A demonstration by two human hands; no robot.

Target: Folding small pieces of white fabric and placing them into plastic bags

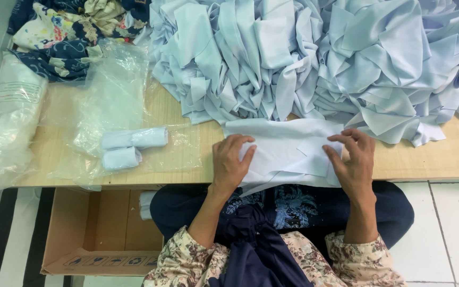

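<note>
Two hands press flat on a pale blue cut piece of cloth (285, 151) at the near edge of the low wooden table (442, 159): the left hand (230, 163) lies spread with fingers only slightly curled, and the right hand (350, 159) pinches lightly the cloth's right edge. Behind it rises a big heap of similar pale blue fabric pieces (314, 58), and two rolled pale cloth bundles (128, 148) rest on clear plastic to the left. I think the edges should be lined up evenly and smoothed before any fold.
</note>
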